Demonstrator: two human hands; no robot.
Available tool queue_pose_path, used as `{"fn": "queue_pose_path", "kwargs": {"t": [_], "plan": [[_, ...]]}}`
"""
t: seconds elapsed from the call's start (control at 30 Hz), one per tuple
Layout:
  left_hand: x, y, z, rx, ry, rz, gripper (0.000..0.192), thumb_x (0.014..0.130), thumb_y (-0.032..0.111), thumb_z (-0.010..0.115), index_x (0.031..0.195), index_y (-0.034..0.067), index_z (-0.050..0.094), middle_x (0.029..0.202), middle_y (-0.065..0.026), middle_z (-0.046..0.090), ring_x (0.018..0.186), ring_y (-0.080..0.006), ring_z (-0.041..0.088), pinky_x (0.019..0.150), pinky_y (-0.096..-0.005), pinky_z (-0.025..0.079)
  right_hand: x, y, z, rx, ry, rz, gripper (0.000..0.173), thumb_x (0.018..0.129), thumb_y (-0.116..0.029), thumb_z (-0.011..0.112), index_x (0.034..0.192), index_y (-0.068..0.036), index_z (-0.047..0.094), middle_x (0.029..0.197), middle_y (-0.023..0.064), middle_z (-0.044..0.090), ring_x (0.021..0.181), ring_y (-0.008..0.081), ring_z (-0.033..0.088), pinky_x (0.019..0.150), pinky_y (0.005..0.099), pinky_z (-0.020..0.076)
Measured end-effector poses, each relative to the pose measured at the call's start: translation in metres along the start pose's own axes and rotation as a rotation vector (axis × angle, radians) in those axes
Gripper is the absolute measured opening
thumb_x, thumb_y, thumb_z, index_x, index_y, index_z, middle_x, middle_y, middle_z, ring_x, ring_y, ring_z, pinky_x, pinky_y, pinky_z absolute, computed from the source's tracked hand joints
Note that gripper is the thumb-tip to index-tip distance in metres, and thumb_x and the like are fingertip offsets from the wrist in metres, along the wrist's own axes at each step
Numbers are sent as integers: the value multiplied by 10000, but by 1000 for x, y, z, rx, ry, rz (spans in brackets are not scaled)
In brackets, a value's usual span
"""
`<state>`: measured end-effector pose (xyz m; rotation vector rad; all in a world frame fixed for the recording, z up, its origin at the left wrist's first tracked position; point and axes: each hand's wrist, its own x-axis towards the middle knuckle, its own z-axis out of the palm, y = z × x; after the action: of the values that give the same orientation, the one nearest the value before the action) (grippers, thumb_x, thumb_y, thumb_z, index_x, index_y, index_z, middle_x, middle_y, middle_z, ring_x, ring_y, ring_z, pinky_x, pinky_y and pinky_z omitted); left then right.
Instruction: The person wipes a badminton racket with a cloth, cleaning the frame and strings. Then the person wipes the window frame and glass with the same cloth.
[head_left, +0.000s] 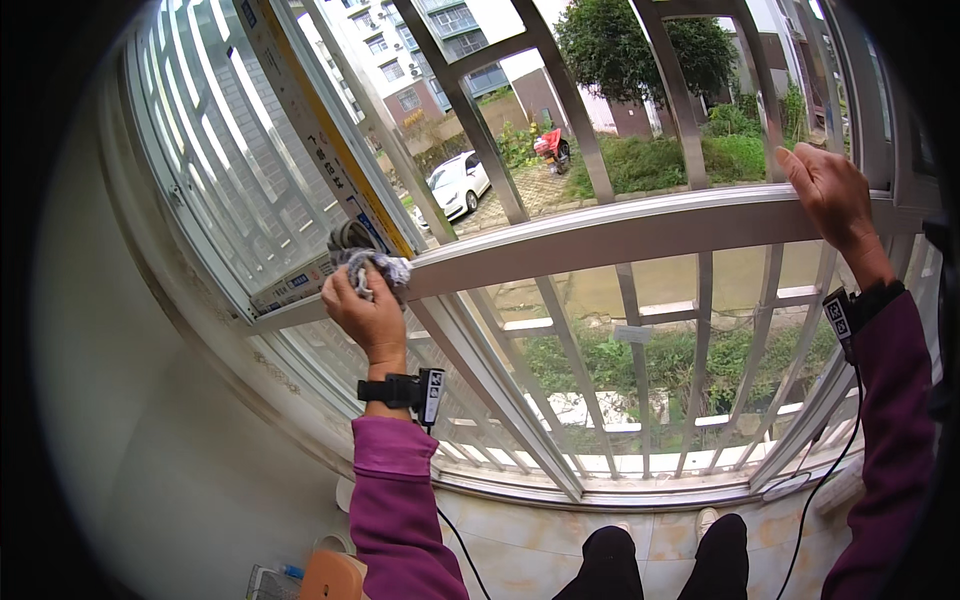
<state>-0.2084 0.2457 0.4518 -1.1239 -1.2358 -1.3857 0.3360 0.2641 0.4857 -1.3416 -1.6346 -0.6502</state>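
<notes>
My left hand (367, 311) grips a crumpled grey-and-white cloth (382, 270). It presses the cloth at the corner where the sliding window's upright frame meets the horizontal window rail (615, 236). Just behind the cloth, a grey looped bundle (352, 236) is partly hidden. At the far right end of the rail, my right hand (829, 191) is curled into a fist in front of the metal security bars (679, 97). What its fingers close on, if anything, is hidden. The left sliding pane (247, 150) has printed protective film (322, 150) along its frame.
Lower glass panes (682, 360) reach down to the tiled floor (517, 525). An orange stool (330, 574) stands at lower left, beside the wall (180, 420). Black cables (817, 480) hang from both wrist devices. Outside are a white car (454, 184) and a red-covered motorbike (553, 148).
</notes>
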Motion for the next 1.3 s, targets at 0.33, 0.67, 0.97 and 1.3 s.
{"fn": "queue_pose_path", "kwargs": {"t": [0.33,0.67,0.97,1.3], "plan": [[-31,292,5,-447,-269,247,293,818,240,707,1045,88,599,1084,-142,566,993,-325,533,819,-471,397,0,-6,-7,26,-52,26,523,970,-520,454,717,-84,595,669,151,618,691,361,623,639,477,460],[-20,285,10,-647,-412,314,366,722,157,744,1053,106,596,1060,-137,560,974,-323,555,794,-458,436,2,-3,-11,2,-150,55,535,969,-551,420,762,-95,608,710,154,638,734,360,635,663,471,466],[8,80,-9,-315,-393,160,281,921,231,643,1097,22,582,1097,-183,580,1009,-359,561,873,-447,470,1,-8,-12,-4,-132,68,516,973,-531,421,745,-105,601,701,140,634,710,345,628,656,461,464],[-6,165,0,-314,-326,199,268,934,291,644,1072,65,601,1036,-120,607,956,-321,589,816,-433,475,1,-10,-14,-40,-122,43,510,964,-540,454,739,-120,638,689,111,666,682,315,667,633,461,511]]}}
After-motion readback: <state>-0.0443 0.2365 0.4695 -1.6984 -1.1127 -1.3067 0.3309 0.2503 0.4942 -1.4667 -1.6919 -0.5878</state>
